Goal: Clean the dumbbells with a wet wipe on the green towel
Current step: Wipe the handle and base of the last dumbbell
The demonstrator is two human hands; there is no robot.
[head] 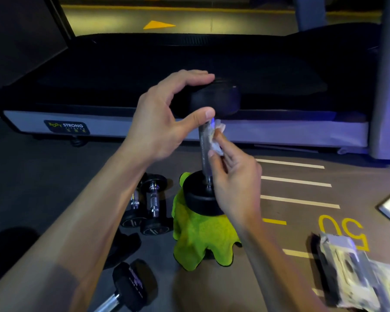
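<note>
Steadying the upright dumbbell [208,140] on the green towel [200,239] with your left hand [164,122] cupping its top head, you are rubbing its handle with the wet wipe [215,140] pinched in your right hand [234,183], while three other dumbbells [148,206] are apparently waiting on the floor.

Black dumbbell [208,154] stands upright on green towel [200,239], white wipe [216,140] against its handle

Green towel [198,239]; black dumbbell [214,97]; white wipe [216,140].
</note>
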